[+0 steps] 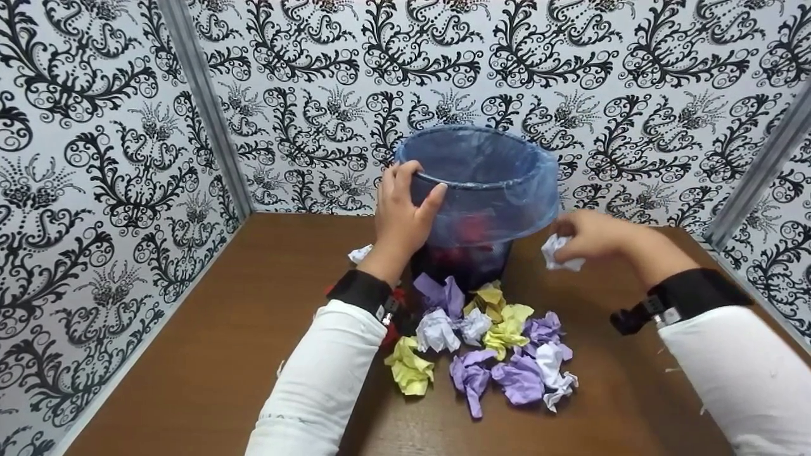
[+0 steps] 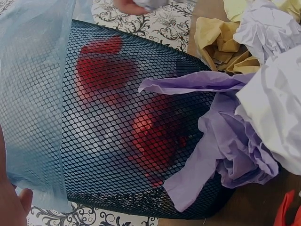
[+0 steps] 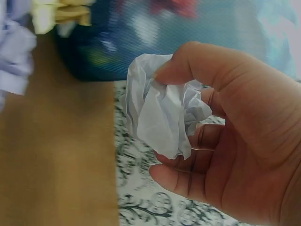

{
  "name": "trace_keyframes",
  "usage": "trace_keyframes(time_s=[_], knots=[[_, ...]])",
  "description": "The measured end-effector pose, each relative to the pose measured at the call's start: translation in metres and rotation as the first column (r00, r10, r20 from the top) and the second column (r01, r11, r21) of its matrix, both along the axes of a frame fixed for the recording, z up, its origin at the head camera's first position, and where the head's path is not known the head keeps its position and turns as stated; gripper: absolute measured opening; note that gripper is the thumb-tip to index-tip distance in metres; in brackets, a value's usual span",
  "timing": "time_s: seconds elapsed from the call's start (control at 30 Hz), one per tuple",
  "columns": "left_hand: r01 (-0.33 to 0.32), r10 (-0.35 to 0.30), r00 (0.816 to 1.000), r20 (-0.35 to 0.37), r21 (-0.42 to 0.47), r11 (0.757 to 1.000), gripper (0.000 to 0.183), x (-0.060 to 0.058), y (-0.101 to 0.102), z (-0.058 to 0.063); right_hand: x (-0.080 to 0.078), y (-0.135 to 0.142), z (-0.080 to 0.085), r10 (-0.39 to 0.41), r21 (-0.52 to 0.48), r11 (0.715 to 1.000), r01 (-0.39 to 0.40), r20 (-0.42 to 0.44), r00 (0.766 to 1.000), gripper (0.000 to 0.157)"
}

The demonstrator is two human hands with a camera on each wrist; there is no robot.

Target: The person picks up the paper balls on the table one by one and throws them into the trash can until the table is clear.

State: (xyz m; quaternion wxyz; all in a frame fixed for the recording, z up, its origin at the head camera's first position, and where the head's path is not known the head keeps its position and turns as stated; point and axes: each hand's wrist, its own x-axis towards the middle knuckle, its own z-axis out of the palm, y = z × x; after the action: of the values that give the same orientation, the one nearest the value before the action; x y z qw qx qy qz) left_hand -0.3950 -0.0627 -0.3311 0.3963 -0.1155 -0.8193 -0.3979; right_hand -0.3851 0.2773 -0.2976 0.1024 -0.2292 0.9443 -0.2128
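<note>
A black mesh wastebasket (image 2: 113,155) lined with a translucent blue bag (image 1: 532,202) stands toward the back of the table. Red and white crumpled paper shows through its mesh in the left wrist view. My left hand (image 1: 405,209) grips the basket's near left rim, thumb outside and fingers over the edge. To the right of the basket, my right hand (image 1: 595,237) pinches a crumpled white paper ball (image 3: 157,108) between thumb and fingers, below the rim's height. In the right wrist view the basket's side lies just behind that ball.
Several crumpled papers lie before the basket: purple (image 1: 519,380), yellow (image 1: 410,367), white (image 1: 437,330) and a darker yellow one (image 2: 218,42). Another white piece (image 1: 360,254) lies left of the basket, with red paper partly hidden by my left wrist. A patterned wall (image 1: 317,126) stands behind the brown table (image 1: 190,329).
</note>
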Motion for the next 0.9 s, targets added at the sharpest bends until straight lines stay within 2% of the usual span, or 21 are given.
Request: trace_keyframes(time_s=[0.17,0.37,0.6,0.77,0.9], knots=[[0.003,-0.003,1.0,-0.004,0.003,1.0,0.06,0.001,0.001,0.0,0.001,0.01,0.034,-0.039,0.024,0.999,0.041,-0.07,0.997,0.049],[0.006,-0.006,1.0,-0.004,0.002,1.0,0.061,0.0,0.0,0.001,0.005,0.015,0.078,-0.132,0.005,0.991,0.134,-0.12,0.984,0.041],[0.012,-0.012,1.0,0.014,0.006,1.0,0.06,0.001,0.0,0.001,0.008,0.007,0.127,-0.176,-0.011,0.984,0.178,-0.22,0.959,0.053],[0.01,-0.01,1.0,0.013,0.004,1.0,0.061,0.001,0.0,0.002,0.009,-0.011,0.151,-0.212,-0.063,0.977,0.203,-0.258,0.943,0.066],[0.007,-0.007,1.0,0.008,0.004,1.0,0.061,0.001,0.0,0.001,0.011,-0.03,0.158,-0.214,-0.091,0.976,0.196,-0.286,0.934,0.073]])
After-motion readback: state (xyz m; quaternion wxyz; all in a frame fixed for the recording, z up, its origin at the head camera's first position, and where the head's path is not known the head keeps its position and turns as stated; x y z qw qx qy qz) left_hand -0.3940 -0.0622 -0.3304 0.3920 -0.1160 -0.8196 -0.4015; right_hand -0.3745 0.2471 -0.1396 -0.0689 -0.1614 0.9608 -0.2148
